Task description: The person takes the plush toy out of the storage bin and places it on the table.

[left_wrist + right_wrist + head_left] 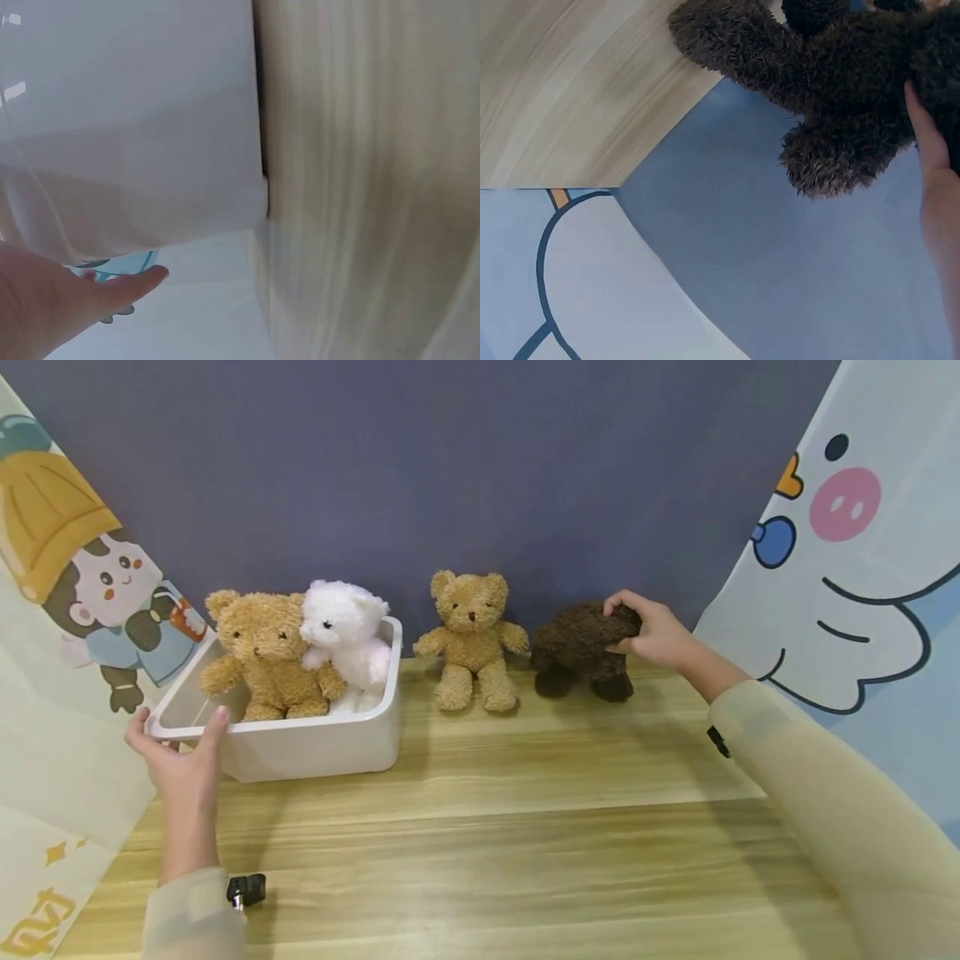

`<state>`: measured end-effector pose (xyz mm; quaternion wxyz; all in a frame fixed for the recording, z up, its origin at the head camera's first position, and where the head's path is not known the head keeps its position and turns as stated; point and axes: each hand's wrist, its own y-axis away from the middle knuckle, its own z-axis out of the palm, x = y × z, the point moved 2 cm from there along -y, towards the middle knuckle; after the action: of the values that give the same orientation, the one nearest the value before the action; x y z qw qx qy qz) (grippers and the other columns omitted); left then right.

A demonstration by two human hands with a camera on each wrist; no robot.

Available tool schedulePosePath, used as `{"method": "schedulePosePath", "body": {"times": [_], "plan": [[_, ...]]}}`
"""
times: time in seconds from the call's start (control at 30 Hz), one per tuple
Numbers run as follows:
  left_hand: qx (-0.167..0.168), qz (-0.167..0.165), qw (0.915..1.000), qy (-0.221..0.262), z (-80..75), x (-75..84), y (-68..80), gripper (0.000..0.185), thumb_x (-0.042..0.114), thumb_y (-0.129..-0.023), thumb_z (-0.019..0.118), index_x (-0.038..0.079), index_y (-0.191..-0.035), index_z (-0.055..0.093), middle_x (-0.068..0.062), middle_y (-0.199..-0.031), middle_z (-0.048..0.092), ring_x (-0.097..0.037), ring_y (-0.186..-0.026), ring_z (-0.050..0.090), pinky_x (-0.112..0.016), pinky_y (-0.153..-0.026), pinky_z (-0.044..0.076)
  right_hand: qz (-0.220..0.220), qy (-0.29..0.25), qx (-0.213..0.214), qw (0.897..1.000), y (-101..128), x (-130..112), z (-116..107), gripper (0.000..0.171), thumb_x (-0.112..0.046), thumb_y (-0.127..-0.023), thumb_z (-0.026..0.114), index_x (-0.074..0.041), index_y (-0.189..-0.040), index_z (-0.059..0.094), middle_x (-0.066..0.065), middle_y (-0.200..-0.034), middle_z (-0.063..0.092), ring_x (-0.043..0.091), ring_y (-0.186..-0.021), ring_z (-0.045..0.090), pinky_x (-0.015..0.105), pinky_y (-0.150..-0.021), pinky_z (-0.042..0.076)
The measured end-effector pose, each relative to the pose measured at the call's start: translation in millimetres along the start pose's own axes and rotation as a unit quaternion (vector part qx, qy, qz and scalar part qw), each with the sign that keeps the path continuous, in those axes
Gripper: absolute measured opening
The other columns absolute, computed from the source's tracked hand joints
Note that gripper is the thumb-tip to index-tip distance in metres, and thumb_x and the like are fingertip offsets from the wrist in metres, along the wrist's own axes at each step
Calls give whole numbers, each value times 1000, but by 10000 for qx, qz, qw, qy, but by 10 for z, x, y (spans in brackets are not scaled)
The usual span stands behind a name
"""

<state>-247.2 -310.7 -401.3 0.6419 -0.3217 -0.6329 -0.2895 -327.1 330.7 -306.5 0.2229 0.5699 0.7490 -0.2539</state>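
Observation:
My left hand (180, 768) holds the near left corner of a white plastic bin (315, 750), its thumb at the front rim. In the left wrist view the bin's smooth outer wall (142, 127) fills the upper left. Inside the bin sit a tan teddy bear (262, 647) and a white plush bear (348, 627), side by side. At the right, my right hand (656, 631) grips a dark brown plush toy (577, 643) by its upper end. That toy leans forward over the tabletop, its face not visible. The right wrist view shows its shaggy fur (855, 82) close up.
A second tan teddy bear (472, 635) sits upright between the bin and the brown toy. Behind them rises a dark blue-grey backdrop (480, 468). Printed cartoon panels flank the wooden table (480, 843) at left and right.

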Motion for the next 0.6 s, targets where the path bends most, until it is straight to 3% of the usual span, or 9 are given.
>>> {"method": "schedulePosePath", "body": {"times": [0.1,0.17,0.23,0.3,0.37,0.47,0.6], "plan": [[-26,-143,9999,-12,3,2,-56,94,30,-88,87,43,-158,26,1,-168,37,-19,-152,40,-34,-129,32,133,4,-146,9998,-61,71,-5,50,11,-91,62,-17,-130,48,20,-166,31,22,-57,33,45,-64,43],[-41,-132,9999,36,7,-17,-70,90,28,-89,86,42,-157,28,1,-163,40,-20,-148,43,-34,-127,36,181,-79,-189,9996,-106,136,1,51,11,-90,60,-17,-131,47,20,-166,28,21,-55,30,41,-55,40],[-38,-66,9998,192,23,-43,-78,86,26,-91,84,40,-156,30,0,-161,41,-21,-147,45,-35,-126,37,248,-187,-189,9993,-133,195,12,52,12,-90,59,-16,-132,46,20,-168,25,29,-65,38,42,-56,42],[12,30,9994,352,43,-68,-83,83,23,-92,82,39,-155,31,-1,-157,43,-22,-144,46,-34,-124,39,306,-320,-201,9988,-155,251,31,52,12,-90,59,-15,-132,45,20,-172,22,37,-91,47,44,-60,45],[83,126,9988,471,61,-89,-88,79,21,-93,80,38,-153,31,-2,-154,44,-21,-140,48,-32,-121,40,356,-451,-236,9981,-173,307,60,52,12,-90,58,-14,-133,44,19,-175,17,43,-123,44,45,-66,48],[160,287,9969,718,87,-112,-95,75,18,-94,77,36,-151,31,-2,-152,44,-20,-136,49,-29,-115,41,450,-700,-335,9960,-189,399,110,51,11,-92,58,-12,-134,41,18,-177,10,46,-147,38,46,-75,54],[182,441,9946,922,120,-125,-100,71,15,-96,72,34,-150,30,-2,-151,41,-21,-136,47,-28,-112,41,642,-947,-401,9926,-193,554,171,48,11,-95,55,-11,-135,39,19,-177,6,48,-131,61,52,-83,60]]}}
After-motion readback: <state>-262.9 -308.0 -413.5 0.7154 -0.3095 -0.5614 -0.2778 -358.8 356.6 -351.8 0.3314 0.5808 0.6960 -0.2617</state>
